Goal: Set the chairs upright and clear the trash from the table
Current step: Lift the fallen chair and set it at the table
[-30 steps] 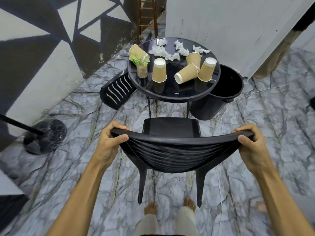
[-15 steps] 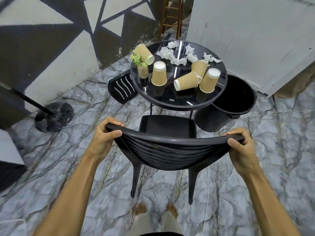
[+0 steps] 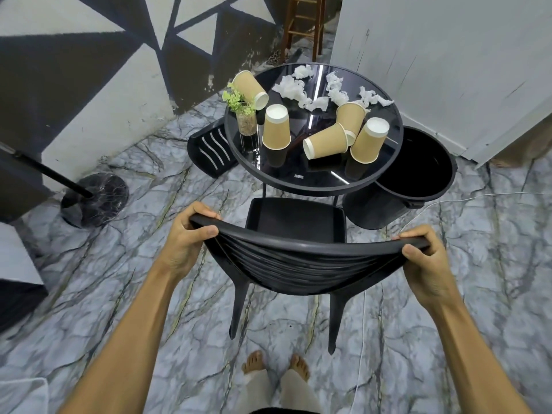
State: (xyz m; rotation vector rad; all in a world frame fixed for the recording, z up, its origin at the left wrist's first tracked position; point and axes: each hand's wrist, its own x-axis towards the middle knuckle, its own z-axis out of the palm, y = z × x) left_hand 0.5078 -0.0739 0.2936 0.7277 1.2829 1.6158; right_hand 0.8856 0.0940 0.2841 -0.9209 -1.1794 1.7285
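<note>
A black plastic chair stands upright in front of me, its seat facing the round black glass table. My left hand grips the left end of its backrest top and my right hand grips the right end. On the table lie several tan paper cups, some upturned and some on their sides, and crumpled white tissues toward the far edge. A second black chair lies tipped over on the floor left of the table, partly hidden behind it.
A small potted plant stands at the table's left edge. A black bin sits on the floor right of the table. A stand with a round base is at left, a white cable runs at right, and a wooden stool stands behind.
The chair stays in both hands. The view has shifted closer to the table and slightly left; the chair's seat now sits a little nearer the table edge.
</note>
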